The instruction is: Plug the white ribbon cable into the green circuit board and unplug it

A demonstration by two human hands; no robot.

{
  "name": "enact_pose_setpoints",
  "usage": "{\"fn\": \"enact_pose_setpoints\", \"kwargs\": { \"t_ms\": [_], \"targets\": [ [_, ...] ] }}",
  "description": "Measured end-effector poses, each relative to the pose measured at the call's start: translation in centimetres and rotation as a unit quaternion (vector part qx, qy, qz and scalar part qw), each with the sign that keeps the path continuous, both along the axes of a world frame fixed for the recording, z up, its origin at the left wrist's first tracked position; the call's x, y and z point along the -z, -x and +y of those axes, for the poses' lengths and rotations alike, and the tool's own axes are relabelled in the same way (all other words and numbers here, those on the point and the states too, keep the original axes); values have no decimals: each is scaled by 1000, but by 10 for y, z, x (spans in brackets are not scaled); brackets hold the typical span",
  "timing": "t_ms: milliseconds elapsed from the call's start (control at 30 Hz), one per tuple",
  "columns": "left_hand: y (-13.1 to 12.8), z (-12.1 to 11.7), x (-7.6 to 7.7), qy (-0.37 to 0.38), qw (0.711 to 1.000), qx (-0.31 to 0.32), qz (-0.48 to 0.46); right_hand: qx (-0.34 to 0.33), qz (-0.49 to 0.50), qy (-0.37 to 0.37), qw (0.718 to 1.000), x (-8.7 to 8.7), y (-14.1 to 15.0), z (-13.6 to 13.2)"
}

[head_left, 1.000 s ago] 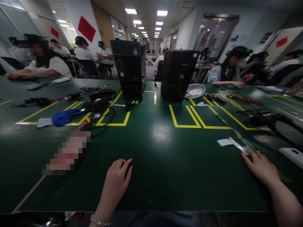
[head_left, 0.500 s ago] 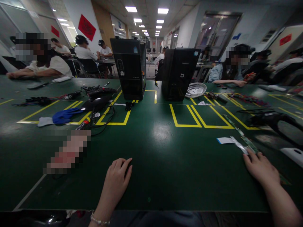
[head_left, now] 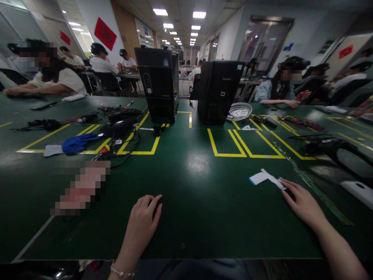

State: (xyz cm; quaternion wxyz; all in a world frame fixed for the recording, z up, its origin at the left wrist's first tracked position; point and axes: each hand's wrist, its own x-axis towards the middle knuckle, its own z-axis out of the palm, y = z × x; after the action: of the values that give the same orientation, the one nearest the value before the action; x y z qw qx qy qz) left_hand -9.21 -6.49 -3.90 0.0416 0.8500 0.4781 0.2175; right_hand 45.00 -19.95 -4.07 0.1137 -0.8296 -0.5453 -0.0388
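While the right hand (head_left: 304,204) touches its end at lower right, white ribbon (head_left: 265,175), flat, kinked, blue-ended, grip unclear, left hand (head_left: 145,214) slack, fingers parted, lower centre-left

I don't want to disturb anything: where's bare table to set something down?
Bare room lies between the left hand and right hand, forward to the yellow tape, short of the white ribbon. It's crowded left, around the blue glove and dark cables, and right, by the green strip and black frame.
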Motion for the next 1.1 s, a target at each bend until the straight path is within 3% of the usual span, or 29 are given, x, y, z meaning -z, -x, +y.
{"fn": "enact_pose_setpoints", "kwargs": {
  "t_ms": [100,200,467,733,833,933,1033,1100],
  "targets": [
    [0,0,0,-1,1000,-2,-5,-98,37,-11,994,-1,36,14],
    [-2,1,-1,-2,1000,-1,-9,-191,55,7,980,-7,90,33],
    [-3,2,-3,-4,1000,9,-12,-427,71,48,900,-27,219,85],
    [-10,-9,-19,14,982,185,-42,-538,103,17,837,-24,299,114],
    [-12,-8,-18,24,980,192,-35,-552,106,12,827,-24,307,115],
    [-11,-6,-14,37,982,185,-30,-521,99,0,848,-25,290,116],
    [-11,-6,-12,47,982,180,-29,-406,48,-24,912,-29,243,122],
    [-11,-6,-12,49,983,177,-31,-264,-11,-36,964,-33,196,124]
  ]
}}
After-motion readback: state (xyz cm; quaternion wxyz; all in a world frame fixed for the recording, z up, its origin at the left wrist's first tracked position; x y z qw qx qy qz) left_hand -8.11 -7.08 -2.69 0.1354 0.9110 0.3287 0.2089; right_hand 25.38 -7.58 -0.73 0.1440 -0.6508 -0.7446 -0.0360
